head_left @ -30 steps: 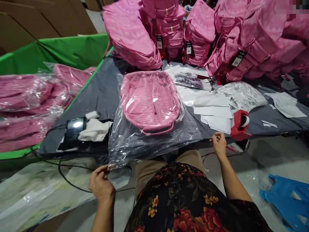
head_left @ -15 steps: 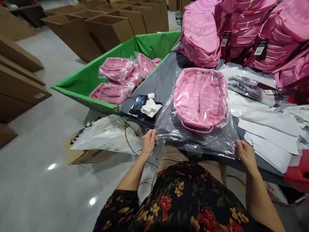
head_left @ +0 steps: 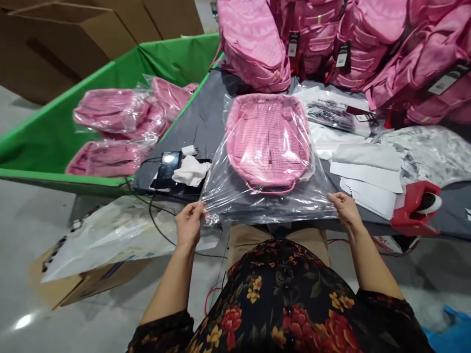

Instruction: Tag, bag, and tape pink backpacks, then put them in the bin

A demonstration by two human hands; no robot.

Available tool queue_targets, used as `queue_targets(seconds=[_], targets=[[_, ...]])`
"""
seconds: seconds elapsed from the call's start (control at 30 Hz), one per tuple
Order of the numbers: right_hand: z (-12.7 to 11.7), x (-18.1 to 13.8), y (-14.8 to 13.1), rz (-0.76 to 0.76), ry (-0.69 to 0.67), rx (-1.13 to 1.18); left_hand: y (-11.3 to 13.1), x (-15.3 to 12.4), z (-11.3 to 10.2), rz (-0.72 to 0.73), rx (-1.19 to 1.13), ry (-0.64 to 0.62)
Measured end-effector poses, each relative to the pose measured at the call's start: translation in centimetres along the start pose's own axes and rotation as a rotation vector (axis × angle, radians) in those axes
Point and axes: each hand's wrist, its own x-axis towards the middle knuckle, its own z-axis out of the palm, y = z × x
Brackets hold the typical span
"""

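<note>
A pink backpack (head_left: 270,139) lies flat inside a clear plastic bag (head_left: 272,208) on the dark grey table (head_left: 215,110), its loop handle toward me. The bag's near end is stretched wide past the table's front edge. My left hand (head_left: 189,223) pinches its left corner, fingers closed. At the opposite corner my right hand (head_left: 344,208) grips the plastic the same way. The near part of the bag between my hands has only clear film, with the backpack farther in.
Left stands a green bin (head_left: 55,179) with several bagged pink backpacks (head_left: 110,110). A phone (head_left: 168,169) and white cloth (head_left: 191,170) lie beside the bag. Rightward are white paper sheets (head_left: 370,196) and a red tape dispenser (head_left: 408,211). Pink backpacks (head_left: 253,46) line the back.
My view has swung to the right, bringing the red dispenser fully into sight. Both hands still hold the bag's corners, and the near end is pulled tauter and straighter between them.
</note>
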Motion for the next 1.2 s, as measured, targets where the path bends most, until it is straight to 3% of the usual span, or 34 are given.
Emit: queue_targets(seconds=[0.17, 0.27, 0.37, 0.47, 0.53, 0.6, 0.7, 0.87, 0.97, 1.07, 1.2], targets=[[-0.9, 0.6, 1.4, 0.057, -0.042, 0.075, -1.2, -0.3, -0.9, -0.101, -0.161, -0.086], [-2.5, 0.4, 2.4, -0.095, 0.01, -0.084, -2.4, -0.1, -2.1, -0.035, -0.147, -0.143], [-4.1, -0.5, 3.4, -0.526, 0.15, -0.495, -3.5, 0.8, -3.9, 0.302, 0.198, -0.166], [-4.8, -1.5, 4.1, -0.909, 0.109, -0.744, -3.9, 1.8, -5.5, 0.644, 0.571, -0.194], [-4.9, -1.7, 4.1, -1.018, -0.008, -0.686, -3.5, 2.3, -6.0, 0.856, 0.707, -0.336], [-4.6, -1.5, 3.9, -0.979, -0.107, -0.519, -2.7, 2.6, -6.0, 1.012, 0.765, -0.516], [-3.5, -0.6, 3.2, -0.765, -0.078, -0.216, -1.2, 2.5, -5.1, 0.89, 0.613, -0.546], [1.1, 1.3, 1.6, -0.654, 0.274, 0.191, 0.1, 1.6, -2.1, 0.525, 0.261, -0.315], [3.6, 2.6, 0.4, -0.599, 0.43, 0.176, 0.1, 2.0, 0.1, 0.384, 0.127, -0.119], [4.5, 4.0, -0.3, -0.485, 0.375, -0.002, 0.3, 3.5, 1.8, 0.296, 0.116, -0.056], [4.4, 5.0, -0.3, -0.359, 0.255, -0.089, 1.1, 4.9, 3.1, 0.138, 0.263, -0.181]])
